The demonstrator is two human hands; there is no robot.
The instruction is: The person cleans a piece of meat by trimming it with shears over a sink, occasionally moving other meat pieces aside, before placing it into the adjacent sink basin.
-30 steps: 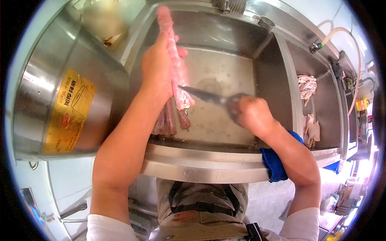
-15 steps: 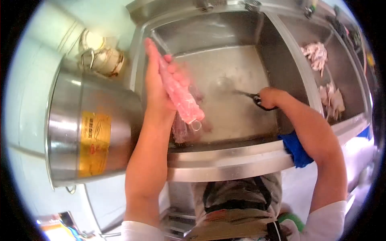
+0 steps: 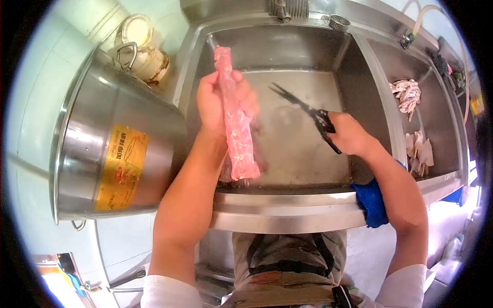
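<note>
My left hand [image 3: 218, 105] grips a long pink ribbed tube of raw meat [image 3: 237, 128], held lengthwise over the left part of a steel sink [image 3: 287, 203]. Its lower end hangs near the sink's front wall, where more dark meat pieces lie partly hidden behind it. My right hand [image 3: 350, 134] holds black scissors [image 3: 304, 110] with the blades parted, pointing up and left toward the meat but apart from it.
A large steel pot [image 3: 110, 149] with a yellow label stands left of the sink. The right basin [image 3: 436, 128] holds pale meat pieces [image 3: 408, 95]. A blue cloth [image 3: 371, 201] hangs over the front rim. A tap fitting [image 3: 287, 7] sits at the back.
The scissors rose from the sink floor and their blades now point up-left toward the meat. My left hand turned the meat tube more upright and shifted it slightly right.
</note>
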